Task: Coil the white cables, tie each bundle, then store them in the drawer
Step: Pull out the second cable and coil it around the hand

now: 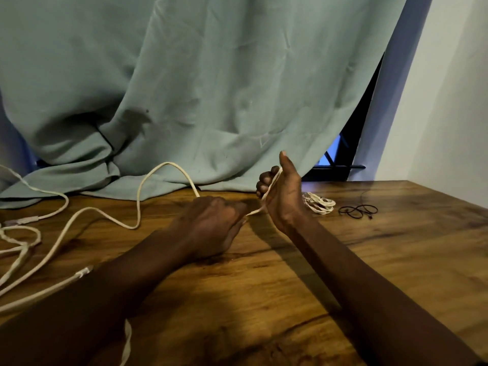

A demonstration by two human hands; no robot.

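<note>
Right hand point(281, 191): I see it raised, thumb up, fingers curled round the white cable point(173, 163); the strand crosses its palm.
Left hand point(211, 225): just left of the right one, knuckles up, low over the table; it pinches the same cable, with a short taut run between the two hands.
Cable past left hand: rises in an arch behind it, drops, then snakes off to its left across the table.
Coiled bundle point(318, 202): white, lying flat just right of the right hand's wrist.
Black ties point(357, 210): thin loops, further right of the bundle, apart from it.
Loose cables point(23, 239): tangled well left of the left forearm; a connector point(84, 272) lies beside that forearm.
Table point(396, 247): dark wood under both arms.
Curtain point(211, 88): teal cloth beyond the hands, its hem on the table.
</note>
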